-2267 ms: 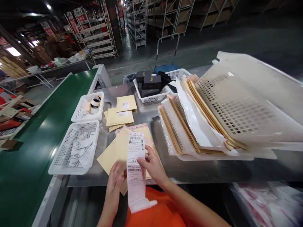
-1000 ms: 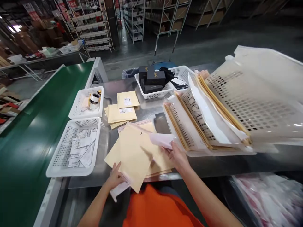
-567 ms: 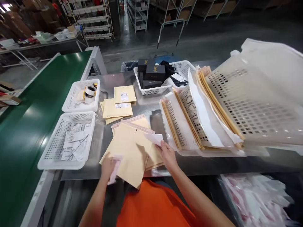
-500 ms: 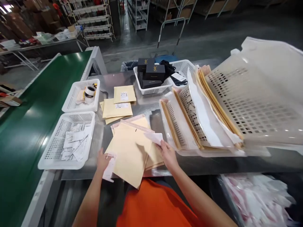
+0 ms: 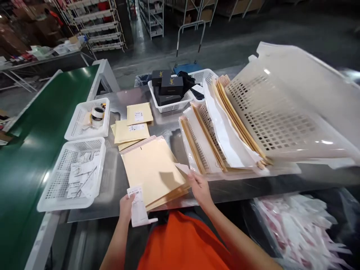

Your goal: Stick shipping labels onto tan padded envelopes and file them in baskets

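My left hand [image 5: 127, 205] pinches a printed white label strip [image 5: 138, 208], which hangs over the table's front edge. Fingers closed, my right hand [image 5: 200, 187] holds a pale slip [image 5: 183, 168] at the right side of a stack of large yellow envelopes [image 5: 152, 167]. Behind that stack lie smaller labelled envelopes, one [image 5: 132, 131] overlapping others and another [image 5: 139, 113] farther back. A white basket [image 5: 98, 180] left of the stack holds printed papers [image 5: 82, 174].
Tape rolls [image 5: 98, 114] sit in another basket [image 5: 73, 125]. Black boxes [image 5: 171, 85] fill a basket at the back. Envelope bundles [image 5: 239, 120] stand in tilted baskets at right. A green conveyor [image 5: 36, 150] runs along the left; a bag of white scraps [image 5: 298, 228] is below right.
The large envelopes now lie in a more even stack. My left hand and its label strip have come closer to the stack's front left corner. The view has shifted right.
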The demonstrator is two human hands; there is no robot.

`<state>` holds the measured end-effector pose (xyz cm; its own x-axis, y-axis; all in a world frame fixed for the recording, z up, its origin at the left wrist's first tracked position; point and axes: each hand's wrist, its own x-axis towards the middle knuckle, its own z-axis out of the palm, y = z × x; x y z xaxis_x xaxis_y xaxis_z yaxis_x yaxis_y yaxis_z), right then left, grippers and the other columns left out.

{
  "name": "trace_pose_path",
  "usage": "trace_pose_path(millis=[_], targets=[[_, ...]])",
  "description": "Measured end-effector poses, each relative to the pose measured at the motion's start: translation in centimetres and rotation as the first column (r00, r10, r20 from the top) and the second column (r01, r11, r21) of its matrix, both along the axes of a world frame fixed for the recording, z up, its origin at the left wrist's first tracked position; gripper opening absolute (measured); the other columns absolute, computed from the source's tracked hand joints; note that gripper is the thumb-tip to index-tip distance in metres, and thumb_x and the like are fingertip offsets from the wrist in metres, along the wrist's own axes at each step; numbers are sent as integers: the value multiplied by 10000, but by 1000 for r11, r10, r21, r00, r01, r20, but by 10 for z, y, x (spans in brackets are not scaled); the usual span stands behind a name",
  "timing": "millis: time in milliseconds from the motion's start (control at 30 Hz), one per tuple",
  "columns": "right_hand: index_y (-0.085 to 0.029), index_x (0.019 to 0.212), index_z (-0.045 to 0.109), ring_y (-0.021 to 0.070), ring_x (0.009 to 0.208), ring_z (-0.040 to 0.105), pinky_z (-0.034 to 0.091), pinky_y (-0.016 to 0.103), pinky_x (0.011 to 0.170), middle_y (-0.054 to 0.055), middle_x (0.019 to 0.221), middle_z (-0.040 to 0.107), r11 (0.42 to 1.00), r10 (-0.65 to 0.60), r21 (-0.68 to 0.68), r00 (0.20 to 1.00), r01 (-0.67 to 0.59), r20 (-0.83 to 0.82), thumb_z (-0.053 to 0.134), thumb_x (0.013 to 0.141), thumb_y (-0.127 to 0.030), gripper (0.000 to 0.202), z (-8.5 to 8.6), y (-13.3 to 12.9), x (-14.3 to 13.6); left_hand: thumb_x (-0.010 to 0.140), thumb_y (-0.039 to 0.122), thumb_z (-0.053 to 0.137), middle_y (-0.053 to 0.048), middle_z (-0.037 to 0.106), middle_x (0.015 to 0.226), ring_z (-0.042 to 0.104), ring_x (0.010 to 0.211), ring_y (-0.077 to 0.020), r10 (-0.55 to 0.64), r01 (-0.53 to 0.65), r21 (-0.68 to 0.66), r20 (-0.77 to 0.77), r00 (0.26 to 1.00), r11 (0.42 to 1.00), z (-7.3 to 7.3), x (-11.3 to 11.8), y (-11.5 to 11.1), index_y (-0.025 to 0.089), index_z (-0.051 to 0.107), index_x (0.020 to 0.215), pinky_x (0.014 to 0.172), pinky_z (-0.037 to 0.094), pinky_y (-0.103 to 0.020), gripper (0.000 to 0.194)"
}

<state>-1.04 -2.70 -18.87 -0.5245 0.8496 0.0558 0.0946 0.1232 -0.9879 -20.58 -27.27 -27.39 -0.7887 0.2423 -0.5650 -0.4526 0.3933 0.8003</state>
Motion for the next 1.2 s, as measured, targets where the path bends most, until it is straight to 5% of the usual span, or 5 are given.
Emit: trace_pose_path(millis=[267, 567, 733, 1067, 1200], targets=[[-217, 1207, 637, 244, 1254, 495, 429, 456, 1049, 126, 1288, 594, 627, 433, 618, 871, -475, 232, 484, 939, -389, 354, -30, 10, -34, 661, 440, 601, -65, 686, 635, 654, 685, -262, -288, 246, -216, -193, 938, 945, -16, 7, 11, 131, 667, 653, 620, 481, -342, 316], [-132, 1226, 602, 259, 1327, 409, 392, 449, 1082, 175, 1334, 547, 251, 470, 641, 670, -726, 575, 489, 925, -299, 362, -114, -5, -69, 765, 203, 528, -104, 555, 1359, 466, 1270, -265, -749, 575, -495, -296, 593, 651, 20, 30, 1, 182, 733, 803, 1097, 307, -395, 209], [-119, 1362, 486, 352, 1371, 314, 259, 568, 1109, 202, 1467, 390, 193, 447, 506, 534, -841, 718, 557, 846, -476, 632, -136, -20, -45, 782, 168, 495, -53, 346, 1531, 228, 1428, -323, -987, 735, -661, -61, 149, 152, 20, 54, 25, 179, 756, 873, 1166, 134, -529, 277], [-80, 1456, 322, 296, 1423, 223, 160, 503, 1158, 170, 1532, 264, 214, 376, 515, 557, -830, 740, 447, 915, -446, 665, -137, -15, -132, 734, 142, 536, -73, 261, 1564, 192, 1433, -363, -991, 742, -669, 64, 114, 42, 19, 54, 36, 154, 751, 975, 1149, 193, -552, 323], [-21, 1444, 318, 335, 1427, 186, 146, 537, 1153, 223, 1521, 253, 283, 349, 542, 611, -791, 710, 479, 890, -504, 753, -143, -22, -110, 701, 85, 540, -106, 253, 1563, 192, 1431, -375, -983, 749, -660, 91, 157, 58, 13, 56, 39, 101, 748, 951, 1125, 293, -490, 326]])
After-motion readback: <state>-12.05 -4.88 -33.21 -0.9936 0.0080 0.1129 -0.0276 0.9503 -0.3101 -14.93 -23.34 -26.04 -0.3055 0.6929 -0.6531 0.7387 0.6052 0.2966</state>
